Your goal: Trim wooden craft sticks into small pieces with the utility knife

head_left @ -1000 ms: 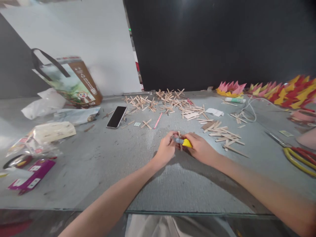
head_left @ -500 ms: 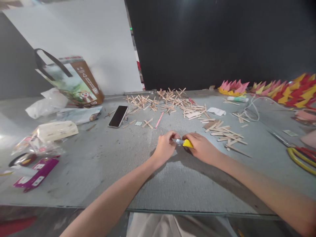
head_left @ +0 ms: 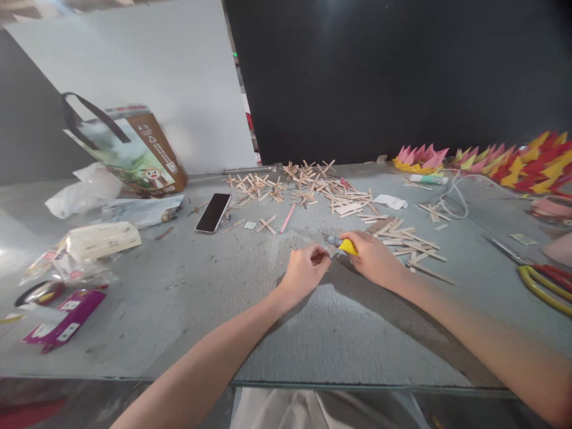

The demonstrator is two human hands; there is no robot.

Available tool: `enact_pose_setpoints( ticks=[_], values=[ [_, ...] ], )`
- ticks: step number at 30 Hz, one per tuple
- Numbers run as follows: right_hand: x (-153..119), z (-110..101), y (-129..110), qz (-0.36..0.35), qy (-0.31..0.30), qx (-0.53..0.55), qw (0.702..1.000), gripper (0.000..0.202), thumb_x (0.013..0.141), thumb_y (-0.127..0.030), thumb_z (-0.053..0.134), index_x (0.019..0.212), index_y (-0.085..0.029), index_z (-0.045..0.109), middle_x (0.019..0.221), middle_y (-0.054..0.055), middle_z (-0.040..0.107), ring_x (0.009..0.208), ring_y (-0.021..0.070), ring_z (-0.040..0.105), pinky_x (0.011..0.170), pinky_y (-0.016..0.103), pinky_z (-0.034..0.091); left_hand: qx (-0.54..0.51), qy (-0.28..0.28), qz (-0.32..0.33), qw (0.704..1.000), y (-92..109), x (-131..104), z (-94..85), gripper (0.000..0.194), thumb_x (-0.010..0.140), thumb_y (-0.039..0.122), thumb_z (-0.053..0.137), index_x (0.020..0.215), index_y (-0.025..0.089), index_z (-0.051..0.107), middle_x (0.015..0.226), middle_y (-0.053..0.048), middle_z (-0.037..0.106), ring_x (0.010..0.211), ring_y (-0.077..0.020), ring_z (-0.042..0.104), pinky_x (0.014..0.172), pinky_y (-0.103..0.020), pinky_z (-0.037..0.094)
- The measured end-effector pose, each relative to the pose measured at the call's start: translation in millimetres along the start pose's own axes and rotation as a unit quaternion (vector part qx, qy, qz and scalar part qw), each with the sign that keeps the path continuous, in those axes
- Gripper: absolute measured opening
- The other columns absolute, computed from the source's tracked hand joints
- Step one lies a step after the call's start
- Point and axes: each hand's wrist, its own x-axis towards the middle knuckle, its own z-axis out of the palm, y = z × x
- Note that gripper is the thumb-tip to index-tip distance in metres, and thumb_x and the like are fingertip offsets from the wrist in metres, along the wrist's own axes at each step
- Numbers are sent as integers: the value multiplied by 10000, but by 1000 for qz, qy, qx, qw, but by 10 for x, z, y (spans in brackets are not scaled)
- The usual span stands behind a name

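Note:
My right hand is wrapped round a small yellow tool with a narrow grey end. Its grey end points left, above the table; its exact kind is unclear. Just left of it, my left hand is closed with the fingertips pinched together. Something pale and tiny shows by those fingertips, too blurred to name. Close to my right hand lie loose wooden craft sticks. Beyond my left hand lie a pink patterned stick and two sticks crossed in an X.
Star-shaped stick bundles lie at the back. A phone, a carrier bag and a purple packet are on the left. To the right are scissors, a glue stick, a white cord and folded-paper pieces.
My hands have moved apart. The tool's grey end, earlier at my left fingers, is now free of them and slightly farther from me. My left hand has shifted slightly right.

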Motion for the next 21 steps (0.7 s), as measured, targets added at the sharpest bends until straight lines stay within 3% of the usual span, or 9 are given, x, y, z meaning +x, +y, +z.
enact_pose_setpoints(
  ticks=[5, 8, 11, 16, 21],
  values=[
    [-10, 13, -84, 43, 56, 44, 997, 215, 947, -201, 555, 1148, -204, 632, 1067, 124, 752, 952, 292, 709, 806, 357, 508, 0, -36, 8, 999, 10, -34, 47, 93, 802, 169, 619, 800, 155, 711, 754, -17, 719, 714, -154, 665, 707, -256, 496],
    [-18, 4, -229, 81, 80, 97, 989, 178, 1018, -368, 528, 1014, -225, 633, 834, 60, 721, 733, 241, 677, 690, 318, 480, 2, -55, 22, 998, 17, -48, 58, 77, 786, 159, 623, 776, 154, 700, 723, -1, 683, 691, -137, 618, 673, -239, 466],
    [-32, -19, -402, 107, 78, 151, 980, 261, 1032, -446, 502, 914, -234, 601, 671, 2, 622, 594, 199, 591, 618, 295, 442, -7, -59, 39, 997, -4, -53, 72, 73, 792, 169, 627, 759, 149, 688, 690, 8, 652, 653, -122, 576, 634, -229, 439],
    [-82, -22, -597, 110, 32, 232, 966, 332, 1030, -531, 500, 920, -231, 589, 720, -2, 628, 647, 191, 596, 635, 289, 444, -6, -53, 68, 996, -70, -22, 82, 77, 806, 173, 637, 749, 148, 682, 685, 3, 669, 642, -120, 580, 612, -221, 430],
    [-149, 13, -652, 86, 7, 247, 965, 321, 1033, -515, 529, 874, -236, 546, 720, -16, 605, 638, 174, 554, 623, 279, 419, 12, -12, 46, 999, -64, 5, 16, 91, 830, 199, 642, 779, 157, 705, 734, -30, 726, 669, -145, 635, 626, -234, 461]
  ],
)
